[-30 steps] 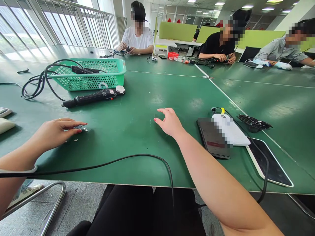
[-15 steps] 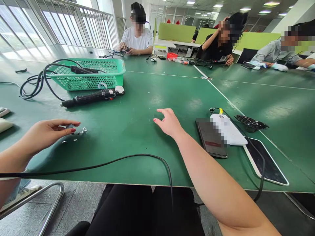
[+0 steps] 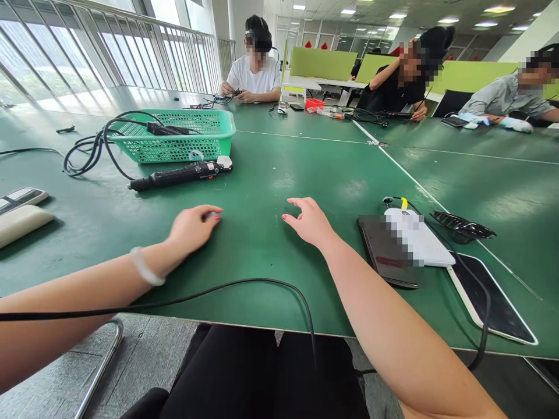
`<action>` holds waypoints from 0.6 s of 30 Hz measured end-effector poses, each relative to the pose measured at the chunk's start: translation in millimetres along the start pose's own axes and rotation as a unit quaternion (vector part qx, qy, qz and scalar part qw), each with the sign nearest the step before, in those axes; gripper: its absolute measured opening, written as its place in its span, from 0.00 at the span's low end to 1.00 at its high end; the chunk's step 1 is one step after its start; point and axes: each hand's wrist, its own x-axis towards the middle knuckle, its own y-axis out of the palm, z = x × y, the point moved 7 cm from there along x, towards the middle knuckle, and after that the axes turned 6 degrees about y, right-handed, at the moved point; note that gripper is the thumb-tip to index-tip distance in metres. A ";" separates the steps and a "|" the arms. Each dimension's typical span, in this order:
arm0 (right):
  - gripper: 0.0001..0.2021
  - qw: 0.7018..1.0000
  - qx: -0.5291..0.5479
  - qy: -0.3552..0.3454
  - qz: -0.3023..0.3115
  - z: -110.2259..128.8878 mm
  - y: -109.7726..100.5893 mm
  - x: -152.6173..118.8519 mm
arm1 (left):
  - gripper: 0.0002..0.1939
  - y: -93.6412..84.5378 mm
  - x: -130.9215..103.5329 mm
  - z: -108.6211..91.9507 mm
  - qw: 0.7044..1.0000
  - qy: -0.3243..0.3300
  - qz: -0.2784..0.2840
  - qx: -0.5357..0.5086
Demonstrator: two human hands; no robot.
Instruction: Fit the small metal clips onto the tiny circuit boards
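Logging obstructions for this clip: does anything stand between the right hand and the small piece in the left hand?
Nothing visible stands between the right hand and the small piece in the left hand; only green tabletop separates them. The black cable runs nearer the camera; the electric screwdriver lies beyond.

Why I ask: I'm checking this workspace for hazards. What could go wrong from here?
The black cable appears to cross the left forearm and hangs past the table edge, so it might snag. The small grey piece is mostly hidden in the left hand and could be dropped unnoticed. The cylindrical black tool lies loose beside the green basket and might roll if bumped.
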 end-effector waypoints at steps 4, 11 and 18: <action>0.21 1.000 -0.003 -0.005 -0.004 -1.0 -3.0 1.4 | 0.17 56.2 15.1 -76.7 0.959 0.025 0.082 -0.271; 0.13 0.997 -0.021 -0.029 0.062 4.8 0.9 1.9 | 0.13 54.7 27.1 -85.3 0.867 0.019 0.052 -0.495; 0.14 0.991 -0.047 -0.044 0.119 8.1 4.6 -4.9 | 0.06 71.8 25.5 -71.8 0.818 -0.051 0.103 -0.564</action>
